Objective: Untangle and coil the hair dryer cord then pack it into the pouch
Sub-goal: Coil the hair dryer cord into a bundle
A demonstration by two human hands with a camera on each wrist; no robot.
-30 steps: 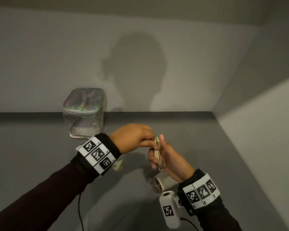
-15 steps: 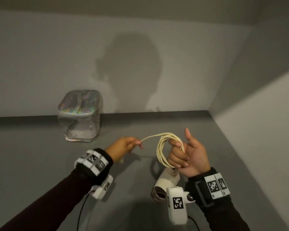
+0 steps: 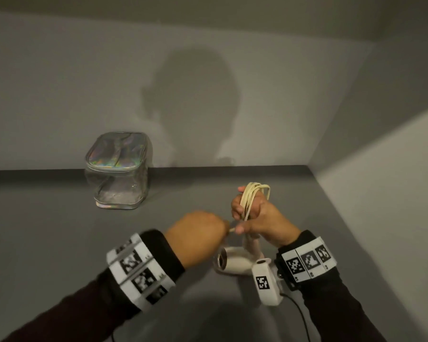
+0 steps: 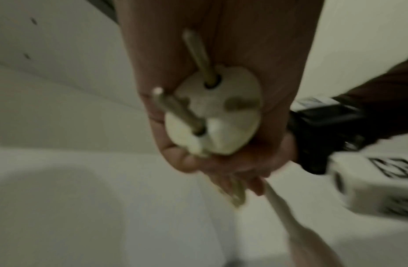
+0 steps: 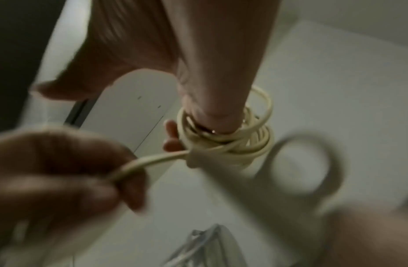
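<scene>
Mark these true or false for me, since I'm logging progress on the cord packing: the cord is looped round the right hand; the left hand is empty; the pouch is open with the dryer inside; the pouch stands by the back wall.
1. The cord is looped round the right hand. True.
2. The left hand is empty. False: it holds the plug end.
3. The pouch holds the hair dryer. False: the dryer is outside it, below the hands.
4. The pouch stands by the back wall. True.

Both forearms reach forward in dark sleeves with marker bands at the wrists. The right hand (image 3: pixel 257 215) is raised, fingers upright, with cord (image 3: pixel 251 198) loops wound round them. The left hand (image 3: pixel 195 233), knuckles up, meets it just below, its curled fingers gripping the plug (image 4: pixel 212 115).
</scene>
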